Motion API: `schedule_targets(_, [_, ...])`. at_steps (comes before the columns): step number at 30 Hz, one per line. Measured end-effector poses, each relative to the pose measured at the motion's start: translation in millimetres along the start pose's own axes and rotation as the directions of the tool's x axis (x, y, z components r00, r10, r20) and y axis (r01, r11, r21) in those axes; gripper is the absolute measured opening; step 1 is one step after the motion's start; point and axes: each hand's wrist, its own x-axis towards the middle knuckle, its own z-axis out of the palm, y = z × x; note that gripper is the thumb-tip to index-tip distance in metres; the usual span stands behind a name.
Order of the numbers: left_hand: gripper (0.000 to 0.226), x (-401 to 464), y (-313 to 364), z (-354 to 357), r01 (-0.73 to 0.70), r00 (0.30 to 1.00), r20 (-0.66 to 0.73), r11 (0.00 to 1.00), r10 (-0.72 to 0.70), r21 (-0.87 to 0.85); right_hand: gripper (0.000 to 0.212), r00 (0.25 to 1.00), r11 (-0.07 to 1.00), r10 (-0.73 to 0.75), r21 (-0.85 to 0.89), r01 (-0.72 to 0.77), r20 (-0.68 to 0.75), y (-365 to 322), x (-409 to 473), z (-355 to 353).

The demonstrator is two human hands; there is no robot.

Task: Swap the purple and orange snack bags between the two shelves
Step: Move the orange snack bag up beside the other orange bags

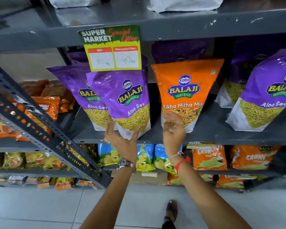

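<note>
The orange bag (185,95) is standing on the shelf (213,129) among purple bags, the right hand (172,129) touching its base, fingers spread. The left hand (120,138), open, is cupping a purple bag (124,100) from below. The swap looks barely begun.

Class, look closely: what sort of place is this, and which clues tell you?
Most likely a supermarket snack aisle: a "Super Market Special Offer" price card hangs from a metal shelf stocked with purple Aloo Sev bags and more packets.
</note>
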Motion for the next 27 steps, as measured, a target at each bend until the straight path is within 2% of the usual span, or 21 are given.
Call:
schedule_targets(1, [0.068,-8,4,6,-0.101,0.995,0.022,0.995,0.100,0.007,0.037,0.987,0.999,-0.026,-0.023,0.023,-0.161,1,2,-11])
schedule_targets(3, [0.046,-17,14,25,-0.175,0.964,0.193,0.983,0.183,-0.058,0.050,0.953,0.997,-0.016,-0.076,-0.007,-0.303,7,15,-31])
schedule_targets(5, [0.041,-20,23,48,-0.065,0.901,0.417,0.986,0.123,-0.151,0.072,0.962,0.986,0.009,-0.157,-0.053,-0.272,12,35,-49])
schedule_targets(6, [0.047,-20,27,60,0.025,0.853,0.517,0.983,0.073,-0.181,0.082,0.976,0.982,0.043,-0.173,-0.081,-0.212,15,46,-56])
schedule_targets(8, [0.063,-19,33,81,0.154,0.793,0.609,0.966,0.006,-0.209,0.097,0.985,0.978,0.166,-0.124,-0.170,-0.044,22,68,-69])
schedule_targets(10, [0.070,-15,40,94,0.297,0.764,0.641,0.923,-0.075,-0.245,0.098,0.945,0.956,0.293,-0.071,-0.286,0.142,26,84,-80])
schedule_targets(12, [0.069,-12,41,104,0.393,0.741,0.650,0.893,-0.167,-0.219,0.085,0.881,0.928,0.372,-0.124,-0.351,0.293,28,92,-87])
schedule_targets(14, [0.061,-10,37,110,0.421,0.693,0.699,0.887,-0.179,-0.190,0.077,0.835,0.906,0.423,-0.197,-0.375,0.353,25,92,-88])
schedule_targets(16, [0.068,-8,35,109,0.400,0.640,0.755,0.901,-0.144,-0.167,0.081,0.835,0.896,0.439,-0.230,-0.379,0.332,24,89,-89])
schedule_targets(18, [0.084,-8,33,104,0.362,0.624,0.771,0.921,-0.125,-0.144,0.092,0.854,0.896,0.434,-0.233,-0.377,0.287,22,82,-91])
schedule_targets(23, [0.056,-25,38,79,0.346,0.637,0.764,0.923,-0.099,-0.169,0.092,0.896,0.916,0.376,-0.238,-0.322,0.234,10,46,-101])
schedule_targets(25, [0.044,-33,43,63,0.344,0.667,0.739,0.918,-0.091,-0.198,0.093,0.915,0.931,0.331,-0.240,-0.276,0.230,0,31,-102])
schedule_targets(27, [0.045,-38,51,46,0.313,0.702,0.710,0.921,-0.061,-0.230,0.096,0.930,0.945,0.287,-0.228,-0.236,0.228,-18,15,-103])
